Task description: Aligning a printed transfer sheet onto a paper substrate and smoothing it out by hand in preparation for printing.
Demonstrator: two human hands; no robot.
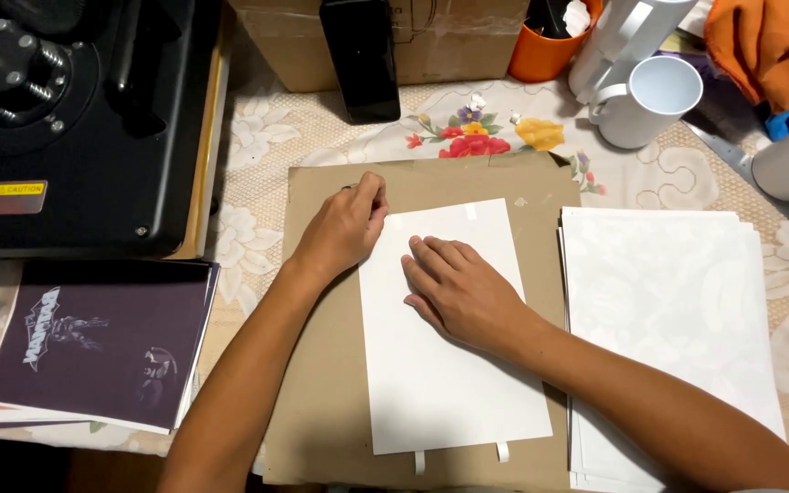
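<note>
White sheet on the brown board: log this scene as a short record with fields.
Sheet: white sheet lying flat on brown board
Left hand: left hand at the sheet's top left corner, fingers curled; what it pinches cannot be told
Right hand: right hand pressed flat on the sheet
Right of board: stack of white sheets
Left of board: dark printed sheets
Behind: white mug, black press machine

A black heat press occupies the upper left. Dark printed sheets lie below it. A stack of white paper sits right. White mugs, an orange cup and a cardboard box line the back.
</note>
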